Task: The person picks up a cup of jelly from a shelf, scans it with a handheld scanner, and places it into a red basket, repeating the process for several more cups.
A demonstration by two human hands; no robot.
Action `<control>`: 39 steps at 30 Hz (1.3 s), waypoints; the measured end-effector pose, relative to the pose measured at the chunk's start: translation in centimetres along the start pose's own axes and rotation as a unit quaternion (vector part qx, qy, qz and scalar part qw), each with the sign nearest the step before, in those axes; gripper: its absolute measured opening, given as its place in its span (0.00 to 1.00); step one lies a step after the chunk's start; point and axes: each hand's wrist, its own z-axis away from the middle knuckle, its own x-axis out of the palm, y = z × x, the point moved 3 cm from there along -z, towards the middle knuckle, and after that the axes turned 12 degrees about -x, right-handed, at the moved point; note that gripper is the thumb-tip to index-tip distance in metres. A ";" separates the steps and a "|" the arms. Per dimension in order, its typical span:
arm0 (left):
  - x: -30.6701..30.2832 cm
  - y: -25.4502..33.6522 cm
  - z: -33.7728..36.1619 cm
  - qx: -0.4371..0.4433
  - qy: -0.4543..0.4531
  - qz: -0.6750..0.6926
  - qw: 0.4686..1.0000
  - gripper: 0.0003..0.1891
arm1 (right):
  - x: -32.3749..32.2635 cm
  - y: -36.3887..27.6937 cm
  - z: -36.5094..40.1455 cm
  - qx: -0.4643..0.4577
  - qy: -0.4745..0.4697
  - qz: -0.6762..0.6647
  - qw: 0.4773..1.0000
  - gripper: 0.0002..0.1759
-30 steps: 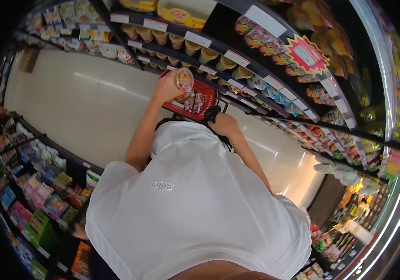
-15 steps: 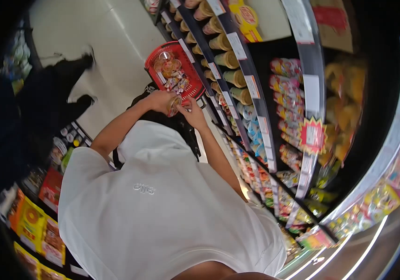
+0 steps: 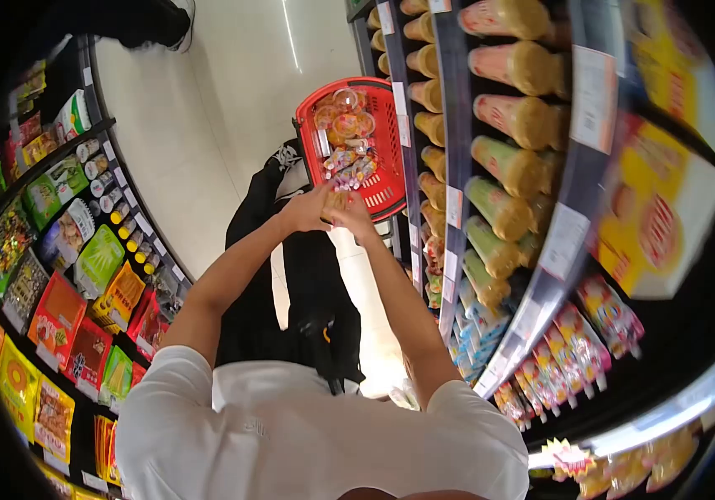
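Observation:
My left hand [image 3: 306, 210] and my right hand [image 3: 354, 218] meet in front of my body. Between them is a small clear snack cup [image 3: 337, 202] with orange-brown contents, partly covered by the fingers. Both hands are closed around it from either side. Just beyond them is a red shopping basket [image 3: 384, 125]. Inside lie several clear round cups [image 3: 346, 125] with orange contents, and nearer to me a heap of small wrapped packs [image 3: 351, 163] with white and purple ends.
Shelves on my right carry rows of capped drink cups [image 3: 507, 71], squeeze pouches [image 3: 570, 342] and price tags. Bagged snacks [image 3: 61, 317] fill the left shelves. Pale floor [image 3: 207, 108] runs between, and another person's leg and shoe [image 3: 182, 21] show at the upper left.
My view has turned, showing more of the left shelves and placing the basket further right. The other person has moved up the aisle. Both hands stay together on the cup.

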 end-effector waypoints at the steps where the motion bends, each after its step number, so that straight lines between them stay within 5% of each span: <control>1: -0.2 -1.0 -1.4 0.029 0.066 0.060 0.996 0.45 | -0.4 0.6 -2.3 -0.044 0.049 0.053 0.996 0.29; 3: 0.2 -3.7 -3.9 -0.057 0.026 0.011 0.998 0.41 | -2.3 0.3 -6.8 0.038 0.039 0.021 0.998 0.28; 5: 0.3 -6.8 -6.7 -0.145 0.009 -0.063 0.987 0.35 | -4.7 5.5 -12.8 0.049 0.161 0.003 0.986 0.17; 7: 1.6 -10.0 -8.2 -0.145 0.020 -0.054 0.988 0.29 | -6.1 4.7 -16.6 0.152 0.249 0.019 0.956 0.16; 13: 0.6 -12.1 -8.3 -0.125 -0.020 0.056 0.990 0.20 | -9.2 7.2 -28.2 0.159 0.368 0.108 0.910 0.25; 17: 1.9 -14.0 -8.1 0.000 0.081 0.086 0.993 0.24 | -11.4 11.3 -32.8 0.162 0.405 0.116 0.892 0.31; 20: 2.9 -14.1 -8.0 -0.048 -0.013 0.045 0.998 0.31 | -12.4 12.8 -33.0 0.173 0.376 0.037 0.910 0.35; 23: 2.5 -13.6 -7.2 -0.071 -0.048 0.010 0.996 0.31 | -10.9 12.7 -27.9 0.137 0.284 0.039 0.948 0.35; 24: 2.0 -13.2 -7.0 -0.051 -0.025 0.005 0.998 0.30 | -11.2 15.2 -26.8 0.122 0.192 0.265 0.937 0.28; 25: 1.3 -12.9 -6.4 -0.038 -0.017 -0.002 0.999 0.30 | -11.4 19.3 -25.3 -0.107 0.049 0.523 0.844 0.19; 27: -0.3 -12.5 -4.7 -0.019 -0.033 -0.068 0.997 0.25 | -6.0 11.5 -16.4 0.043 0.121 0.492 0.861 0.17; 28: -1.7 -11.6 -3.6 -0.025 -0.045 -0.076 0.996 0.21 | -5.9 16.3 -14.7 -0.069 -0.030 0.555 0.828 0.18; 29: -2.9 -11.0 -2.2 -0.026 -0.056 -0.090 0.994 0.18 | -2.8 6.9 -7.7 -0.004 0.111 0.386 0.916 0.18; 32: -6.0 -12.1 0.3 -0.060 -0.118 -0.187 0.973 0.16 | -0.4 3.0 1.0 0.039 -0.043 0.414 0.908 0.23; 33: -8.4 -11.0 1.6 -0.097 -0.114 -0.174 0.973 0.15 | -0.2 3.4 3.1 0.006 -0.018 0.386 0.922 0.24; 35: -13.3 -8.2 3.9 -0.034 -0.049 -0.144 0.988 0.14 | 0.4 -2.2 8.5 -0.010 -0.028 0.332 0.943 0.24; 37: -16.3 -8.6 3.9 -0.118 -0.044 -0.033 0.991 0.14 | -0.4 -6.7 12.6 -0.061 -0.028 0.340 0.938 0.24; 39: -19.4 -6.9 4.5 -0.092 0.008 -0.027 0.995 0.14 | -1.6 -10.0 16.8 -0.182 0.090 0.386 0.900 0.23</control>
